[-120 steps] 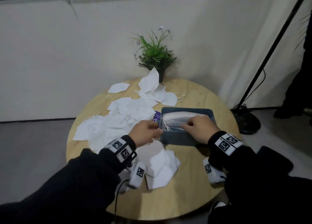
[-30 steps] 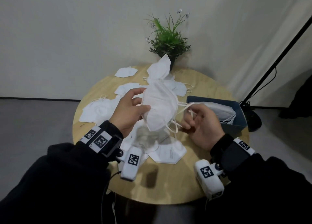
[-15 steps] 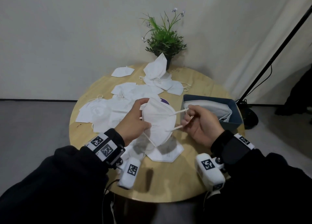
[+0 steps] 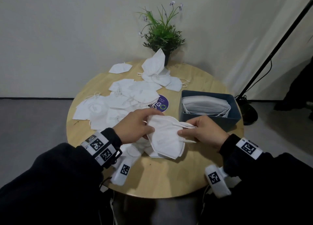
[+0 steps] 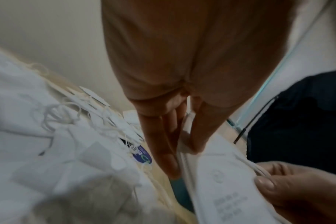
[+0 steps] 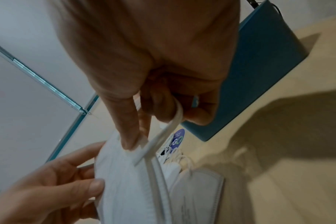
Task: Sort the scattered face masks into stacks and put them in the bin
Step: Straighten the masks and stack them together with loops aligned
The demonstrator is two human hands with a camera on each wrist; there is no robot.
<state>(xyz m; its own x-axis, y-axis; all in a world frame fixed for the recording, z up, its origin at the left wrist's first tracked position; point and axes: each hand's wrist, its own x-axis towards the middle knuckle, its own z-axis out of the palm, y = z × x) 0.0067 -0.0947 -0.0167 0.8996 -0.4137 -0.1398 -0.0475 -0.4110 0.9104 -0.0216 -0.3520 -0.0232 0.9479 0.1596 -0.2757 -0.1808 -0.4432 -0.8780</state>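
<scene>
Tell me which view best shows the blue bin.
The head view: the blue bin appears whole on the round table, a stack of masks inside. The right wrist view shows only one outer wall; the left wrist view shows just a dark blurred patch, not identifiable.

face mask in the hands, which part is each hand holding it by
The left hand pinches the folded face mask at its left edge; the right hand holds the opposite edge, fingers curled around the ear straps.
</scene>
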